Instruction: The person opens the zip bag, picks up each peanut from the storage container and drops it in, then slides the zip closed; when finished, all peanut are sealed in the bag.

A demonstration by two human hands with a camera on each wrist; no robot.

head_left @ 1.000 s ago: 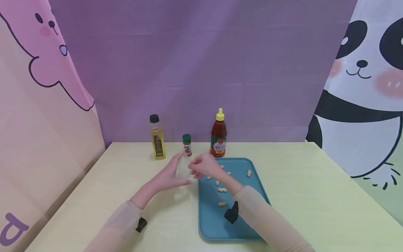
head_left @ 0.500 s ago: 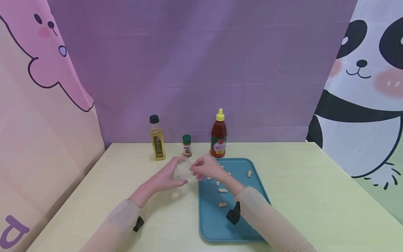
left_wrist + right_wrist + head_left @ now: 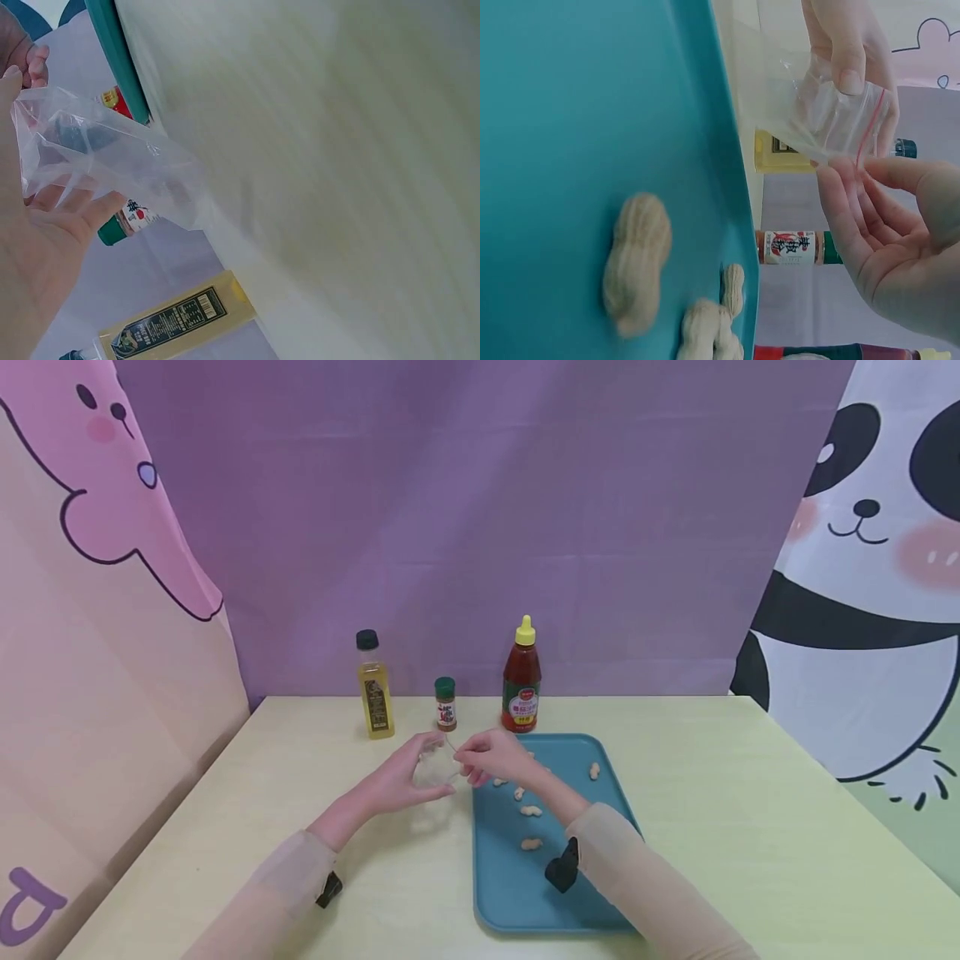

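Observation:
A clear zip-lock bag (image 3: 832, 112) with a red line along its seal hangs above the table, left of the tray. My left hand (image 3: 405, 777) holds it between thumb and fingers, as the left wrist view also shows, where the bag (image 3: 112, 161) droops away from the palm. At the sealed end, my right hand (image 3: 495, 756) pinches the bag's edge between thumb and forefinger. Peanuts in their shells (image 3: 639, 262) lie scattered on the blue tray (image 3: 517, 893), below the right forearm. Part of the tray is hidden by that arm.
Along the back of the table stand an oil bottle (image 3: 377, 693), a small green-capped seasoning jar (image 3: 446, 706) and a ketchup bottle (image 3: 521, 685) with a yellow cap. A purple cloth (image 3: 480, 527) hangs behind them.
The left fingertips have come slightly lower with the bag, and the right hand has shifted a little to the right. Both hands keep hold of the bag; the peanuts stay put.

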